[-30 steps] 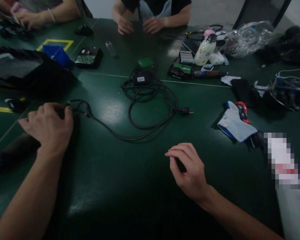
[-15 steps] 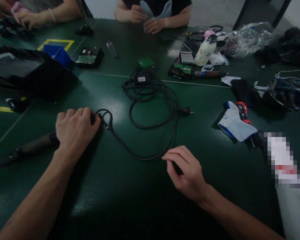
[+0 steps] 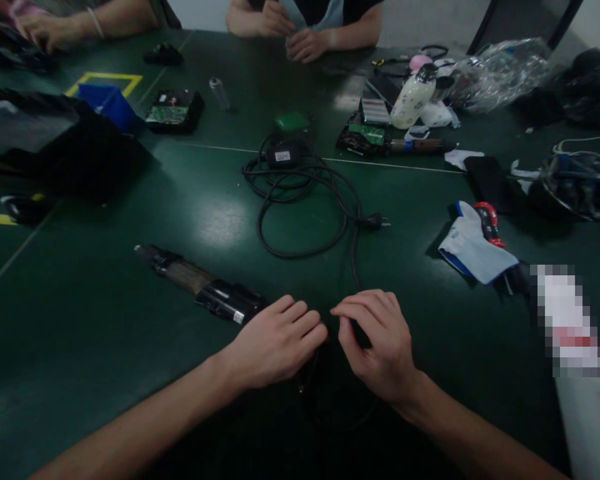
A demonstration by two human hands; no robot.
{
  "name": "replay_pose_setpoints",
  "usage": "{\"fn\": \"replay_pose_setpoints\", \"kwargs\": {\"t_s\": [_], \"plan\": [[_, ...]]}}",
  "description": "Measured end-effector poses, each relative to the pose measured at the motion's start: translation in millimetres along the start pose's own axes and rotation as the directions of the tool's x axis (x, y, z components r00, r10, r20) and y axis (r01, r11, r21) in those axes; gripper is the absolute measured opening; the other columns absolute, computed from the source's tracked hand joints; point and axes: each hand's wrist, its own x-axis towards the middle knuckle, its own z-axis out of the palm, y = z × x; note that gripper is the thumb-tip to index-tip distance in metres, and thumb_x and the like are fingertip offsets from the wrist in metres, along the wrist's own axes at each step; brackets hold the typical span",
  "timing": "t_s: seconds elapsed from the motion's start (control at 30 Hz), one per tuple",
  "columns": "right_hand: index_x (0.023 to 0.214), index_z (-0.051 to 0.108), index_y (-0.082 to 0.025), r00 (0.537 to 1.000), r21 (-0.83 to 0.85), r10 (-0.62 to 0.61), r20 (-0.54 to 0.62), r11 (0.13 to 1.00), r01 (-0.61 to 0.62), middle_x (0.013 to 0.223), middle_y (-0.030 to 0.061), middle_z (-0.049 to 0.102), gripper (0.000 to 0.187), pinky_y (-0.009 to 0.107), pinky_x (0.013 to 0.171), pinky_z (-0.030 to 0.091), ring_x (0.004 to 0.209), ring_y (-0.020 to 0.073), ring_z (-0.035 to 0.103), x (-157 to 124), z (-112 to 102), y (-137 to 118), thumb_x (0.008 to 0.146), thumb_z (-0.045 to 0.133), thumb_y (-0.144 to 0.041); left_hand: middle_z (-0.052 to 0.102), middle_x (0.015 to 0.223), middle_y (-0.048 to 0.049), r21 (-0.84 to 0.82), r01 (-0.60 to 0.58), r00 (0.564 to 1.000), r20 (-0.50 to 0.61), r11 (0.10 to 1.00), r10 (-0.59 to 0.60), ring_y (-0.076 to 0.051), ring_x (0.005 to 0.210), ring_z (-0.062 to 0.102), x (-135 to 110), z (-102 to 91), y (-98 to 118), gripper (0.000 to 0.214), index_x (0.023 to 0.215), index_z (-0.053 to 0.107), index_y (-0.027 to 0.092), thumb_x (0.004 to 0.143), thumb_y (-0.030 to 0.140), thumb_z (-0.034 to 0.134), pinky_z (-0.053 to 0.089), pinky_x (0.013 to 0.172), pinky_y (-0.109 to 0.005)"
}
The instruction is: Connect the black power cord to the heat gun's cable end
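My left hand (image 3: 275,343) rests on the green table (image 3: 80,320) near its front edge, fingers curled over the rear end of a long black tool (image 3: 200,287) that lies slanted to the upper left. A black cable (image 3: 305,200) runs from under my hands up to a tangled coil with a power adapter (image 3: 281,156) and a plug (image 3: 375,221). My right hand (image 3: 377,343) sits just right of the left one, fingers bent in a pinch on something small and dark that I cannot make out.
A glove with a red-handled tool (image 3: 475,243) lies to the right. Circuit boards (image 3: 173,113), a white bottle (image 3: 413,100), a blue bin (image 3: 107,107) and a plastic bag (image 3: 500,70) sit further back. Other people's hands (image 3: 305,43) work at the far edge.
My left hand has dragged the tool's end and cable from the left side across to the front centre, beside my right hand. The right hand has barely moved.
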Motion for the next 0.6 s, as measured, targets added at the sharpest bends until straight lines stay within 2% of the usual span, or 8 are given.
{"fn": "replay_pose_setpoints", "kwargs": {"t_s": [0.1, 0.27, 0.5, 0.6], "plan": [[0.103, 0.069, -0.023, 1.0, 0.007, 0.003, 0.012, 1.0, -0.003, 0.098, 0.0049, 0.074, 0.02, 0.044, 0.083, 0.046, 0.094, 0.0238, 0.065, 0, 0, 1, 0.092, 0.061, -0.008, 0.058, 0.086, -0.0019, -0.035, -0.033, 0.999, -0.011, 0.999, 0.032, -0.02, 0.076, 0.05, 2, 1.0, 5, 0.008, 0.096, 0.056, 0.021, 0.102, 0.026, 0.056, 0.036, 0.073, -0.04], [0.104, 0.068, -0.023, 1.0, -0.008, -0.006, 0.008, 1.0, 0.006, 0.098, 0.0051, 0.074, 0.021, 0.045, 0.083, 0.046, 0.095, 0.0244, 0.066, -2, 0, 0, 0.092, 0.061, -0.008, 0.056, 0.086, -0.0015, -0.03, 0.006, 1.0, -0.025, 1.0, -0.007, -0.02, 0.077, 0.049, 1, 1.2, 2, 0.009, 0.097, 0.056, 0.021, 0.103, 0.028, 0.054, 0.036, 0.072, -0.041], [0.111, 0.068, -0.021, 0.991, -0.02, -0.129, 0.045, 0.991, 0.13, 0.101, 0.0069, 0.074, 0.026, 0.043, 0.081, 0.051, 0.093, 0.0238, 0.066, -8, 0, -4, 0.091, 0.062, -0.005, 0.055, 0.085, -0.0018, 0.022, 0.064, 0.996, -0.06, 0.998, -0.063, -0.021, 0.076, 0.048, 0, 3.4, 4, 0.012, 0.095, 0.056, 0.02, 0.104, 0.027, 0.053, 0.035, 0.069, -0.041], [0.116, 0.068, -0.018, 0.985, -0.003, -0.165, 0.057, 0.986, 0.165, 0.102, 0.0092, 0.074, 0.03, 0.041, 0.077, 0.051, 0.09, 0.023, 0.066, -10, -1, -6, 0.09, 0.062, -0.003, 0.056, 0.086, -0.0019, 0.039, 0.079, 0.994, -0.082, 0.996, -0.075, -0.021, 0.076, 0.049, -2, 4.2, 3, 0.01, 0.099, 0.059, 0.019, 0.104, 0.026, 0.054, 0.035, 0.068, -0.041]]}}
